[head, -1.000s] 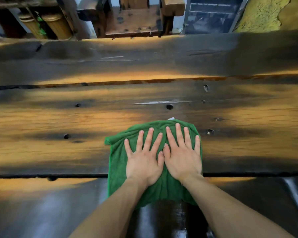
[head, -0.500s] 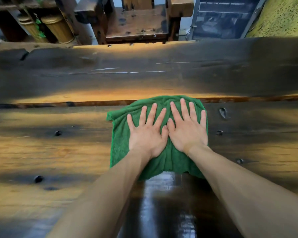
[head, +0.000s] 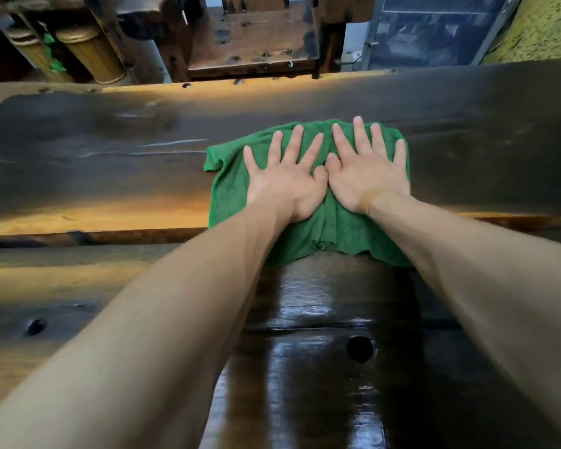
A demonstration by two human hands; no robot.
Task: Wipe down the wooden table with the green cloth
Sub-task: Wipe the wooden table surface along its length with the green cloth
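A green cloth lies flat on the far plank of the dark wooden table, its near edge reaching across the gap between planks. My left hand and my right hand press down on it side by side, fingers straight and spread, thumbs touching. Both arms are stretched far forward. A wet, glossy streak runs along the wood from the cloth back toward me.
Beyond the table's far edge stand a dark wooden chair, two bamboo-like cylinders at the left, a metal-framed panel and a yellow speckled surface at the right. Round knot holes dot the near planks.
Both hands have pushed the cloth away from me, from the near plank across the gap onto the far plank. The wet streak behind it has grown longer.
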